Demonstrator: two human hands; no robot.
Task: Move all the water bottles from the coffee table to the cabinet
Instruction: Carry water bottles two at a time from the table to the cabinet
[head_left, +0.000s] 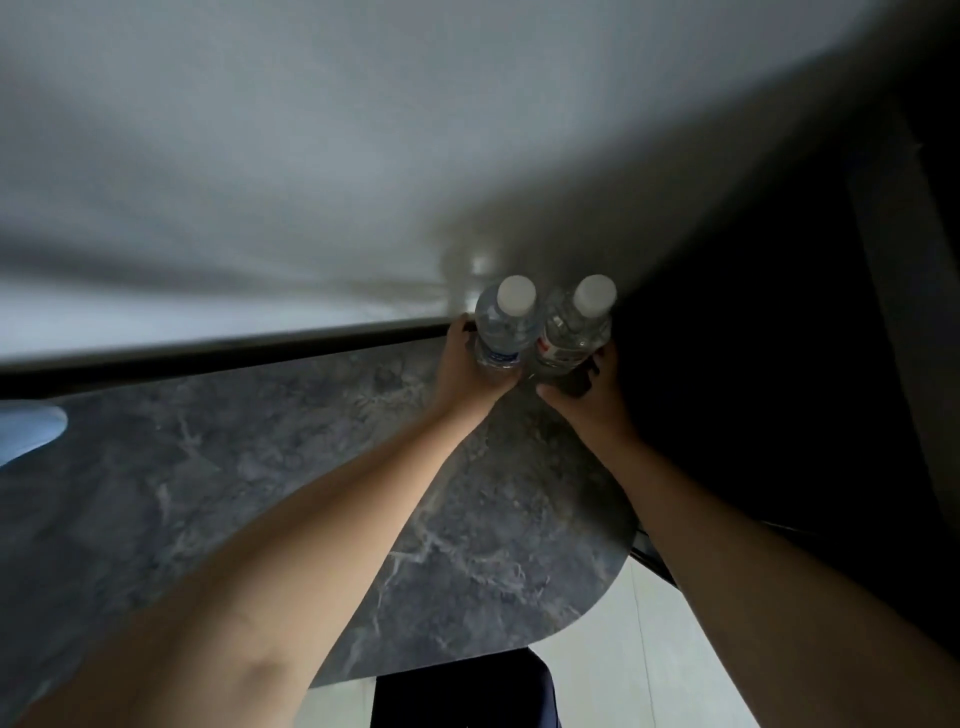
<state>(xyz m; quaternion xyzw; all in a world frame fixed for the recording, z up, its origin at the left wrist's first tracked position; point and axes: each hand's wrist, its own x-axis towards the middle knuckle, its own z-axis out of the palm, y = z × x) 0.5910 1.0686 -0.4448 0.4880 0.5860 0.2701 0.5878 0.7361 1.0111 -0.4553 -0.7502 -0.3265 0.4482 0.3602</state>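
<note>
Bottles sit upright over the far right corner of my marble desk (260, 467), whose rounded near edge (597, 608) meets pale floor (623, 675). My left hand (467, 369) wraps the blue-labelled bottle (506, 327) low down; my right hand (587, 395) wraps the red-labelled bottle (574, 327), the two touching. A grey wall (363, 156) rises behind them.
</note>
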